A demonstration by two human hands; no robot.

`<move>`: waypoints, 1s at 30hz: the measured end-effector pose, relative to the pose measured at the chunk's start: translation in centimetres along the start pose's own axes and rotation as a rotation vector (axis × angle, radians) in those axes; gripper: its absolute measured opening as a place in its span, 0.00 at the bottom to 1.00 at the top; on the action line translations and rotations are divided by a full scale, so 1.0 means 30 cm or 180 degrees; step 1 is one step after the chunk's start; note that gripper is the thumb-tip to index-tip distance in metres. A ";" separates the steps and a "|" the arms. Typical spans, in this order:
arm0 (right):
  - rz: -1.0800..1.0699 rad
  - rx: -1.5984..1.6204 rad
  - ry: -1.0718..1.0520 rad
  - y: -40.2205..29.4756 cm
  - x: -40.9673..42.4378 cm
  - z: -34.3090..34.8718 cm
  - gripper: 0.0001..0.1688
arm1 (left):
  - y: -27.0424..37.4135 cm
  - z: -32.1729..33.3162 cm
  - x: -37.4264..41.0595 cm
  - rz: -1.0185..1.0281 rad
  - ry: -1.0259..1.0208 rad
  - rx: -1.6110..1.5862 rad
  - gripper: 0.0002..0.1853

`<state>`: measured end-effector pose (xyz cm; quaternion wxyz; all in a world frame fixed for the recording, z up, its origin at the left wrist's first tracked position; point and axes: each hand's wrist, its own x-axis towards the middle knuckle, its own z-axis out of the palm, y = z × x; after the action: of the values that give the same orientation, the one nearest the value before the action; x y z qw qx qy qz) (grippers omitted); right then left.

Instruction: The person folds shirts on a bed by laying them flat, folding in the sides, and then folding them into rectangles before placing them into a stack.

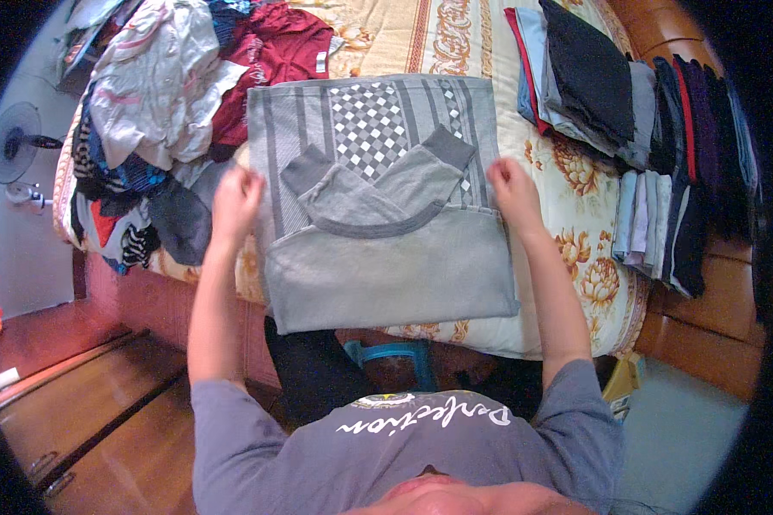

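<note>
A grey long-sleeved sweater lies on the bed in front of me, its plain upper part folded down towards me and both cuffed sleeves laid inward over the checked and striped panel. My left hand, fingers curled, is at the sweater's left edge. At the opposite edge is my right hand, also curled. Whether either hand pinches the fabric cannot be made out, as both are slightly blurred.
Loose clothes and a dark red garment are heaped at the left. Folded clothes are stacked on the right, beside a row of folded garments. The flowered bedsheet reaches the near bed edge. A fan stands far left.
</note>
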<state>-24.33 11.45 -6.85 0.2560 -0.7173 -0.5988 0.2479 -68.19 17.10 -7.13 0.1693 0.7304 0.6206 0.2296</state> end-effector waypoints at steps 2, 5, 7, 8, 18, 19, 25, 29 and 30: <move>-0.0358 -0.0543 0.0090 -0.014 -0.115 -0.004 0.15 | 0.042 -0.007 -0.178 -0.0628 -0.0725 -0.0388 0.16; -0.0774 -0.0948 0.0401 0.019 -0.192 0.058 0.16 | 0.122 -0.017 -0.279 -0.0187 -0.0675 0.0099 0.16; -0.0395 -0.1029 0.0188 0.022 -0.186 0.070 0.16 | 0.103 -0.002 -0.288 -0.0253 -0.0598 0.0051 0.16; -0.0441 -0.1125 0.0228 0.021 -0.178 0.071 0.16 | 0.093 0.006 -0.284 -0.0280 -0.0568 0.0023 0.16; -0.0277 -0.1278 0.0425 0.073 -0.118 0.100 0.16 | 0.113 0.031 -0.188 -0.0191 -0.0936 0.0301 0.11; -0.0342 -0.1303 0.0332 0.065 -0.113 0.098 0.16 | 0.108 0.040 -0.182 -0.0179 -0.0939 0.0192 0.11; -0.0274 -0.1238 0.0322 0.030 -0.076 0.133 0.17 | 0.082 0.126 -0.126 0.0383 -0.0335 0.0340 0.09; -0.0581 -0.1355 0.0661 0.099 -0.077 0.185 0.14 | 0.096 0.143 -0.149 0.0007 -0.0574 0.0834 0.11; -0.0544 -0.1258 0.0648 0.097 -0.079 0.186 0.14 | 0.092 0.139 -0.160 0.0065 -0.0297 0.0618 0.13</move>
<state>-26.26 9.07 -12.82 0.1897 -0.7215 -0.6652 0.0297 -64.23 12.05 -9.76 0.1242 0.7595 0.6239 0.1358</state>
